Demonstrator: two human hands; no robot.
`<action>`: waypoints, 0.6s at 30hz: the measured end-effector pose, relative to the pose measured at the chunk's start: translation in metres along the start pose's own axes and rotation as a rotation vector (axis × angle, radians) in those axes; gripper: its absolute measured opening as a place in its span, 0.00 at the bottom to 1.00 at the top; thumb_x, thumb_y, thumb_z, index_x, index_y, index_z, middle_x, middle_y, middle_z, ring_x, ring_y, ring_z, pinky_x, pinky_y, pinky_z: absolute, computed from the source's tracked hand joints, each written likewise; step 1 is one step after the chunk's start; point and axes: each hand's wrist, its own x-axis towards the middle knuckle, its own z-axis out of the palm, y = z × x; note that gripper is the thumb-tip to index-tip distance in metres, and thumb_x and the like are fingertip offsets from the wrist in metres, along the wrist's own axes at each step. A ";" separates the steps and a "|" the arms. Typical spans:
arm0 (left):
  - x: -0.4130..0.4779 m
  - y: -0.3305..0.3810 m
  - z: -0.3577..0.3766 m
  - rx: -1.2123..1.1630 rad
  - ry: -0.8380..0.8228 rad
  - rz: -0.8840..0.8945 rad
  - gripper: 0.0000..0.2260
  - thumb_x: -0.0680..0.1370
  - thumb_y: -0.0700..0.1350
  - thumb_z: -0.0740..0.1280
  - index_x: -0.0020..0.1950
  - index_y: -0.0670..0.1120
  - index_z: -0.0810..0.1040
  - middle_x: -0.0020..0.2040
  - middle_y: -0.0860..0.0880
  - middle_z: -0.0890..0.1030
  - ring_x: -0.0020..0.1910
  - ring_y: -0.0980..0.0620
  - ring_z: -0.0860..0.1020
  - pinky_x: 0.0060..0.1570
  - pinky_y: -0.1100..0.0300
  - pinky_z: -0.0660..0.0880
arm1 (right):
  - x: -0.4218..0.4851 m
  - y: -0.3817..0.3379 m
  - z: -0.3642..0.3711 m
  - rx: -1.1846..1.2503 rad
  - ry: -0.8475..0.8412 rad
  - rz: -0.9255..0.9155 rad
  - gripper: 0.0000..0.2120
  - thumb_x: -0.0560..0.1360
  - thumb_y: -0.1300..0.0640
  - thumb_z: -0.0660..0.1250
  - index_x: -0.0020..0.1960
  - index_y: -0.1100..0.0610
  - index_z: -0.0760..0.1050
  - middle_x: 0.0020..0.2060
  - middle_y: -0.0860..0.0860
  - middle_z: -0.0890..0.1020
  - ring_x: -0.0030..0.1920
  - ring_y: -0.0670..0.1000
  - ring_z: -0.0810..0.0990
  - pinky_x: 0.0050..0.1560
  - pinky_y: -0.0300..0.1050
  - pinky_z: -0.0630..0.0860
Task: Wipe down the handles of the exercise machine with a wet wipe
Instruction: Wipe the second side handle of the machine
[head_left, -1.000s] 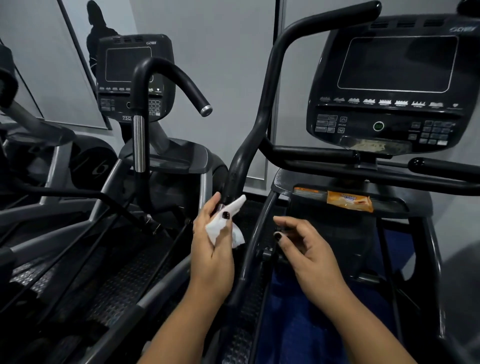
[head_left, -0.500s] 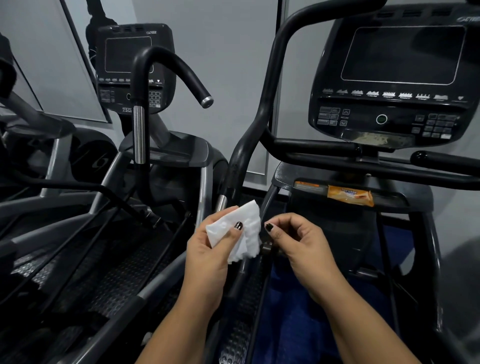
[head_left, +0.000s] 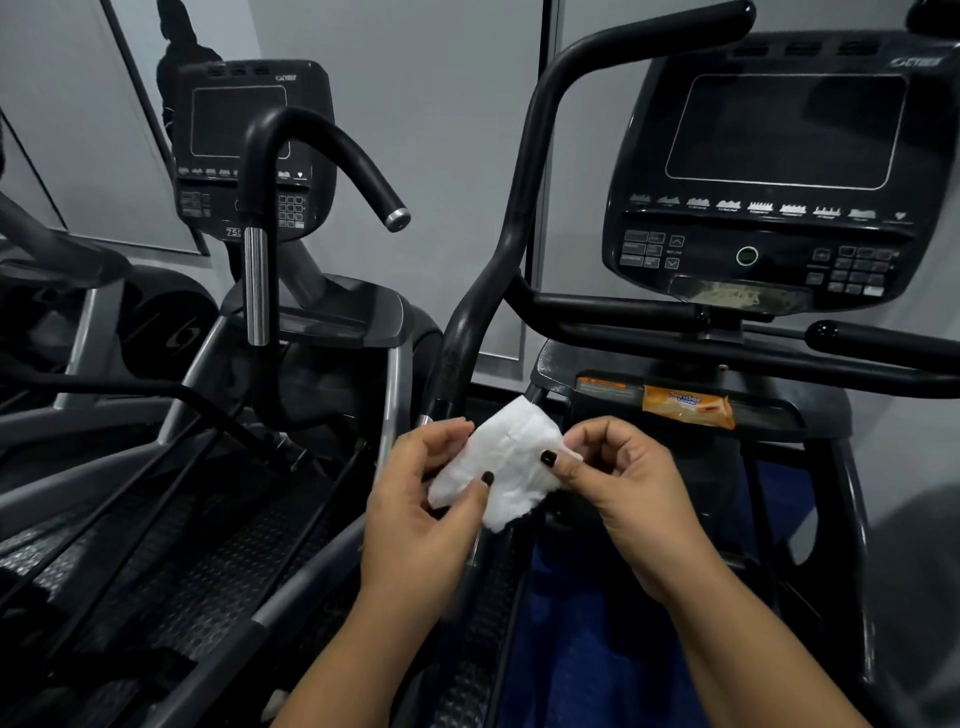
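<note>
A crumpled white wet wipe (head_left: 506, 460) is stretched between both hands in front of me. My left hand (head_left: 421, 499) pinches its left side and my right hand (head_left: 623, 483) pinches its right edge. Just behind the wipe rises the long black curved handle (head_left: 519, 218) of the exercise machine, running up to the top right. A black horizontal handlebar (head_left: 618, 309) crosses under the machine's console (head_left: 779, 171). Neither hand touches a handle.
An orange wet wipe pack (head_left: 688, 408) lies on the tray below the console. A second machine stands to the left, with a hooked black handle (head_left: 332, 150) and its own console (head_left: 249, 150). Ribbed foot pedals (head_left: 197, 571) fill the lower left. Grey wall behind.
My left hand drew the wipe back from the handle's lower part. My right hand came over and took its right edge, and the wipe is now spread wider between both hands.
</note>
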 end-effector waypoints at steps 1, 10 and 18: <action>0.001 0.000 0.002 0.112 -0.004 0.073 0.16 0.73 0.35 0.73 0.54 0.54 0.81 0.59 0.57 0.79 0.60 0.59 0.77 0.56 0.68 0.74 | 0.002 -0.002 -0.001 0.007 0.003 -0.010 0.06 0.70 0.66 0.74 0.43 0.59 0.79 0.36 0.52 0.81 0.38 0.49 0.79 0.39 0.39 0.79; 0.018 -0.005 0.037 0.039 -0.150 -0.077 0.11 0.72 0.43 0.76 0.53 0.53 0.83 0.49 0.53 0.84 0.50 0.54 0.83 0.51 0.52 0.81 | 0.023 -0.014 -0.013 -0.096 -0.109 -0.026 0.17 0.73 0.78 0.63 0.48 0.57 0.79 0.43 0.52 0.84 0.46 0.48 0.84 0.47 0.41 0.81; 0.034 -0.012 0.051 -0.113 -0.130 -0.173 0.11 0.73 0.35 0.74 0.48 0.51 0.84 0.45 0.48 0.85 0.46 0.50 0.84 0.48 0.50 0.79 | 0.039 -0.015 -0.023 -0.156 -0.070 -0.075 0.17 0.68 0.75 0.72 0.45 0.53 0.79 0.37 0.52 0.82 0.39 0.49 0.82 0.42 0.42 0.80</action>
